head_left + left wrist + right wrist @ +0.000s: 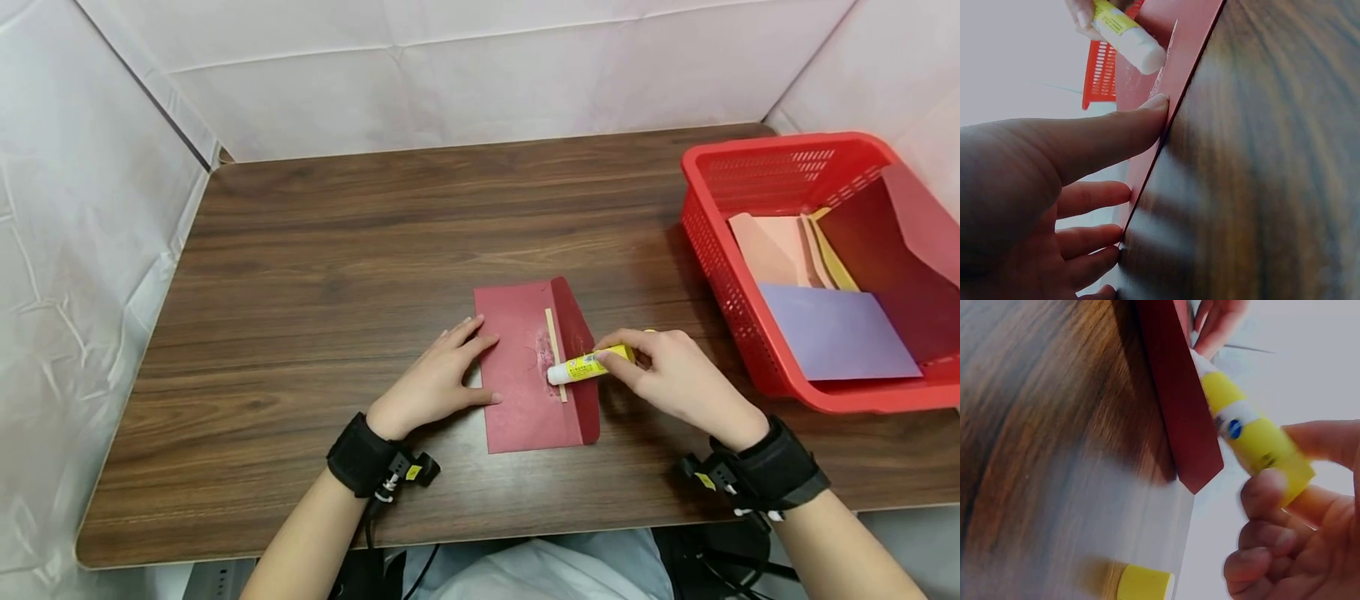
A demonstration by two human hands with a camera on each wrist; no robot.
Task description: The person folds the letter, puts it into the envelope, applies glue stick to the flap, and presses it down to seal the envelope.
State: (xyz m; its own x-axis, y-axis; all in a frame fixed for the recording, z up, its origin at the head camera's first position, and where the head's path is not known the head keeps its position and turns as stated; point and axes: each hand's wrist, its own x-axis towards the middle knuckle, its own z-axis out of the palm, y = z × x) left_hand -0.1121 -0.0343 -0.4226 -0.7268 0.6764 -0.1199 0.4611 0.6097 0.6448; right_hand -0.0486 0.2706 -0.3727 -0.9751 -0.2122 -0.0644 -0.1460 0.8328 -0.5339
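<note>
**A:** What are the fingers of the right hand (678,375) doing?

**B:** They curl round a yellow glue stick (588,365), pinching its rear end between thumb and fingertips. Its white tip rests on the red envelope (525,392), just beside the pale strip (555,354) along the fold of the open flap (577,333). The paper under the tip looks smeared.

**A:** And the left hand (438,379)?

**B:** Its fingers are straight and spread, lying flat. The fingertips press on the envelope's left edge, the thumb farther down that same edge. In the left wrist view the thumb (1104,134) touches the red paper while the other fingers lie along its border.

**A:** Where does the envelope lie?

**B:** Flat on the desk (315,275), about midway between the left and right edges and nearer the front edge, with its flap opened to the right.

**A:** Anything near it?

**B:** A yellow cap (1144,582) lies on the desk close to the right hand, seen in the right wrist view. By the desk's right edge stands a red basket (712,250), well apart from the envelope, holding sheets: pink (768,250), purple (836,333) and dark red (892,250).
</note>
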